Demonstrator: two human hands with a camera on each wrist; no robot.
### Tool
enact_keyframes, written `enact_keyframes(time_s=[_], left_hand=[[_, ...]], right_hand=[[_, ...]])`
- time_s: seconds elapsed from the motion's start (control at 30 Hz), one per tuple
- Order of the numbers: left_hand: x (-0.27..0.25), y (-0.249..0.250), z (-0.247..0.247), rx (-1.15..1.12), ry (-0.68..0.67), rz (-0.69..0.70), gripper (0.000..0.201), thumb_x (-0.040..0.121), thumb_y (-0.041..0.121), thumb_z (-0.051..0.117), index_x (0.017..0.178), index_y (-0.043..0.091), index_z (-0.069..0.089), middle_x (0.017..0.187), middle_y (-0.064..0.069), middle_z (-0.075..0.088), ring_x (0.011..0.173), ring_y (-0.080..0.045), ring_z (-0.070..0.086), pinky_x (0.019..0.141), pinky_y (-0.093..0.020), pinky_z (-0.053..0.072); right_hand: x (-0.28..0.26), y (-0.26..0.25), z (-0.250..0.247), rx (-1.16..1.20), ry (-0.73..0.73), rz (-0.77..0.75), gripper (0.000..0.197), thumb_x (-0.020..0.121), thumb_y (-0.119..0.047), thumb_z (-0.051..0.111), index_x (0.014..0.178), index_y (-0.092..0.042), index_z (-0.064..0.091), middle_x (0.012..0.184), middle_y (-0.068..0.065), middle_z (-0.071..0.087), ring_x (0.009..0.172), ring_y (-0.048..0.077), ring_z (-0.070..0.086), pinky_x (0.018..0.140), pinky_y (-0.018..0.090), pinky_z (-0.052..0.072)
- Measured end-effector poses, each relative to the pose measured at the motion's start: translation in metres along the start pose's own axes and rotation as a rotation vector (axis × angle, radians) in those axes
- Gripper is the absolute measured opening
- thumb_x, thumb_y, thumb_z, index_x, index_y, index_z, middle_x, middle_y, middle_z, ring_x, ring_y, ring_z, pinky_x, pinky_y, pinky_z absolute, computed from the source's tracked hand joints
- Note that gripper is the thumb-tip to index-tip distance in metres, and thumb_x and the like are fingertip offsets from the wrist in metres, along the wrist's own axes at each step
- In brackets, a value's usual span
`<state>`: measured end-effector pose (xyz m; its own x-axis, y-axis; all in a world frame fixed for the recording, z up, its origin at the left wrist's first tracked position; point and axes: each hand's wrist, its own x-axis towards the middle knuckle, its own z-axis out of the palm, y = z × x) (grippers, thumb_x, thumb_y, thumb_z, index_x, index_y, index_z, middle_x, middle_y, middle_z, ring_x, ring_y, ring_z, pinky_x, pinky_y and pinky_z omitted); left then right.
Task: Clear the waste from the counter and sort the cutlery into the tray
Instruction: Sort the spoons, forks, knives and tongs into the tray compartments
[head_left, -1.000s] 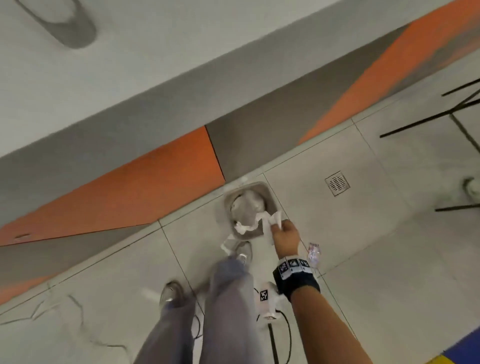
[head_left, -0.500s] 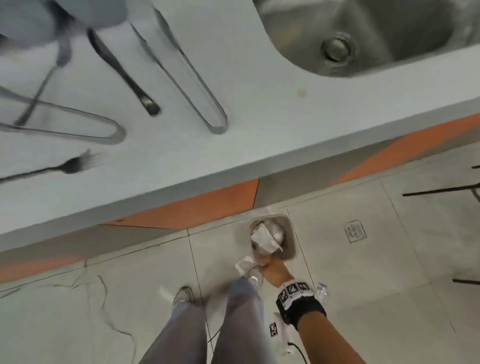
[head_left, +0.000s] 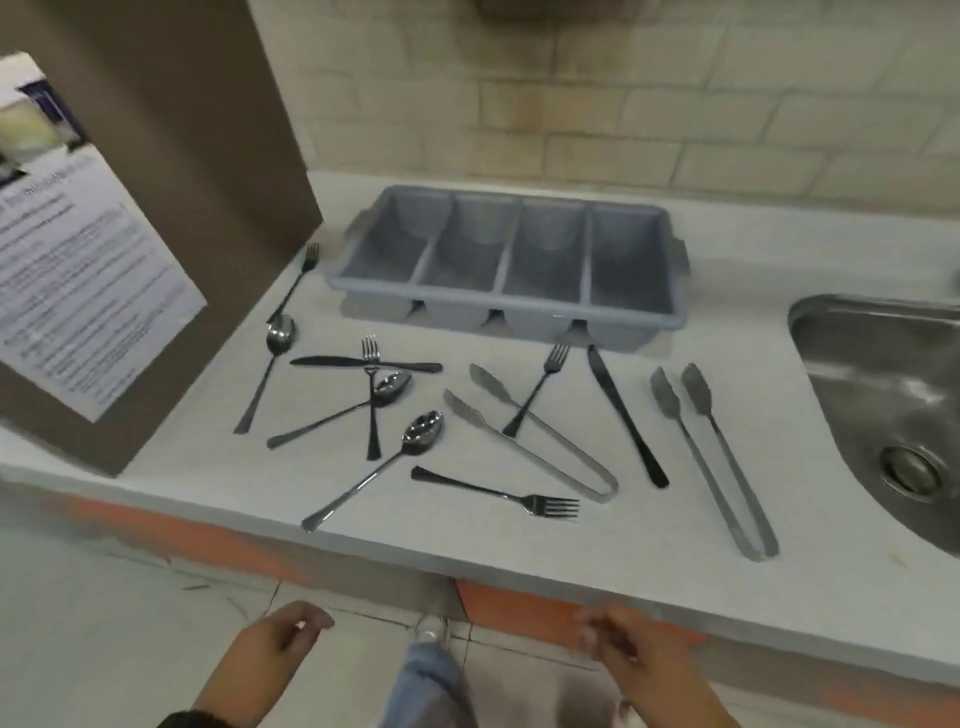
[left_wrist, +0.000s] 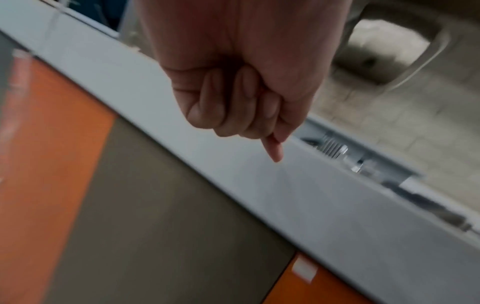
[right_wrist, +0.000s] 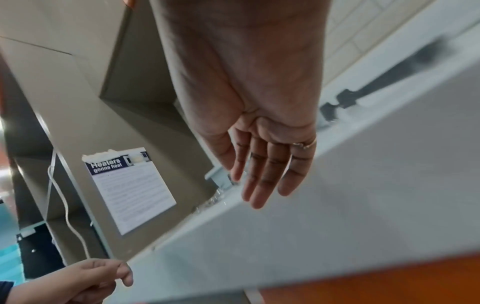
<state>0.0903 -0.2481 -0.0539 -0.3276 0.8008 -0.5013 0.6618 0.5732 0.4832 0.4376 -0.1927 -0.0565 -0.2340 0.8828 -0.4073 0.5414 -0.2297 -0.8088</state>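
Observation:
An empty grey cutlery tray (head_left: 452, 307) with four compartments stands at the back of the white counter (head_left: 467, 540). Loose in front of it lie several forks (head_left: 498, 491), three spoons (head_left: 384, 467), two dark knives (head_left: 623, 415) and two tongs (head_left: 530, 436), (head_left: 717, 457). No waste shows on the counter. My left hand (head_left: 280, 644) hangs below the counter's front edge, its fingers (left_wrist: 233, 111) curled into the palm and holding nothing. My right hand (head_left: 623, 654) is also below the edge, to the right, its fingers (right_wrist: 262, 181) straight and empty.
A steel sink (head_left: 883, 395) is set into the counter at the right. A brown panel with a printed notice (head_left: 78, 291) closes off the left end. Tiled wall runs behind the tray. My leg and shoe (head_left: 431, 634) are on the floor between my hands.
The head view swung up from the floor bin to the counter. My right hand, which pushed crumpled paper into the bin, has come away empty and risen to the counter's edge.

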Motion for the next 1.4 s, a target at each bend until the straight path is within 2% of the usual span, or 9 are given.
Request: enact_keyframes(time_s=[0.13, 0.37, 0.57, 0.73, 0.93, 1.03, 1.13, 1.27, 1.4], left_hand=[[0.043, 0.024, -0.053, -0.046, 0.004, 0.216, 0.015, 0.088, 0.034, 0.06, 0.075, 0.03, 0.065, 0.057, -0.001, 0.063, 0.054, -0.008, 0.056, 0.054, -0.016, 0.038], [0.114, 0.067, -0.095, 0.297, -0.065, 0.567, 0.027, 0.078, 0.06, 0.047, 0.086, 0.036, 0.057, 0.062, 0.016, 0.051, 0.057, 0.003, 0.048, 0.057, -0.006, 0.032], [0.151, 0.083, -0.093, 0.426, -0.234, 0.681, 0.035, 0.077, 0.051, 0.058, 0.104, 0.028, 0.057, 0.067, 0.027, 0.029, 0.092, -0.007, 0.056, 0.059, -0.007, 0.023], [0.164, 0.082, -0.091, 0.391, -0.258, 0.689, 0.03, 0.08, 0.039, 0.06, 0.108, 0.029, 0.058, 0.063, 0.022, 0.037, 0.06, 0.012, 0.035, 0.057, -0.005, 0.024], [0.166, 0.09, -0.089, 0.43, -0.262, 0.593, 0.028, 0.08, 0.031, 0.054, 0.106, 0.027, 0.064, 0.06, 0.015, 0.036, 0.072, -0.005, 0.044, 0.062, -0.012, 0.032], [0.163, 0.093, -0.101, 0.394, -0.254, 0.593, 0.014, 0.081, 0.033, 0.053, 0.085, 0.035, 0.066, 0.063, 0.012, 0.039, 0.063, -0.001, 0.045, 0.061, -0.008, 0.034], [0.167, 0.084, -0.121, 0.216, -0.238, 0.563, 0.019, 0.072, 0.04, 0.059, 0.068, 0.057, 0.053, 0.082, 0.026, 0.058, 0.063, 0.006, 0.055, 0.071, -0.011, 0.049], [0.166, 0.088, -0.152, 0.026, -0.259, 0.512, 0.027, 0.075, 0.03, 0.074, 0.069, 0.052, 0.061, 0.075, 0.021, 0.064, 0.054, 0.002, 0.051, 0.057, -0.008, 0.042], [0.183, 0.114, -0.181, -0.261, -0.096, 0.478, 0.02, 0.085, 0.012, 0.066, 0.085, 0.031, 0.07, 0.047, 0.002, 0.058, 0.035, 0.002, 0.043, 0.037, -0.007, 0.035]], right_hand=[[0.047, -0.066, 0.009, 0.084, 0.129, -0.089, 0.047, 0.084, 0.001, 0.059, 0.064, -0.04, 0.068, 0.074, -0.014, 0.073, 0.057, 0.003, 0.061, 0.057, 0.005, 0.046], [0.121, -0.132, 0.028, 0.06, 0.337, -0.116, 0.036, 0.087, -0.003, 0.057, 0.073, -0.035, 0.066, 0.072, -0.03, 0.067, 0.061, 0.0, 0.061, 0.049, 0.008, 0.048], [0.159, -0.142, 0.033, -0.315, 0.572, -0.159, 0.035, 0.072, -0.008, 0.074, 0.101, -0.025, 0.063, 0.099, -0.011, 0.064, 0.094, 0.02, 0.06, 0.082, 0.031, 0.047], [0.168, -0.131, 0.024, -0.517, 0.407, 0.264, 0.073, 0.071, -0.03, 0.072, 0.134, -0.021, 0.037, 0.132, 0.002, 0.043, 0.12, 0.026, 0.04, 0.099, 0.04, 0.039], [0.163, -0.125, 0.005, -0.713, 0.167, 0.174, 0.071, 0.071, -0.067, 0.052, 0.127, -0.023, 0.047, 0.115, -0.004, 0.052, 0.109, 0.019, 0.047, 0.084, 0.029, 0.041], [0.151, -0.135, -0.01, -0.487, 0.005, 0.137, 0.092, 0.048, -0.093, 0.027, 0.109, -0.031, 0.058, 0.091, -0.011, 0.053, 0.091, 0.009, 0.054, 0.071, 0.016, 0.039], [0.142, -0.145, -0.022, -0.089, -0.106, 0.242, 0.056, 0.059, -0.078, 0.057, 0.075, -0.025, 0.064, 0.069, -0.007, 0.058, 0.063, 0.007, 0.058, 0.062, 0.017, 0.043], [0.14, -0.155, -0.037, 0.182, -0.286, 0.241, 0.086, 0.05, -0.079, 0.059, 0.092, -0.004, 0.067, 0.057, -0.001, 0.059, 0.048, 0.013, 0.046, 0.05, 0.02, 0.033], [0.159, -0.178, -0.049, 0.563, -0.223, 0.097, 0.048, 0.071, -0.037, 0.055, 0.107, -0.007, 0.065, 0.076, 0.02, 0.056, 0.043, 0.024, 0.052, 0.045, 0.025, 0.041]])
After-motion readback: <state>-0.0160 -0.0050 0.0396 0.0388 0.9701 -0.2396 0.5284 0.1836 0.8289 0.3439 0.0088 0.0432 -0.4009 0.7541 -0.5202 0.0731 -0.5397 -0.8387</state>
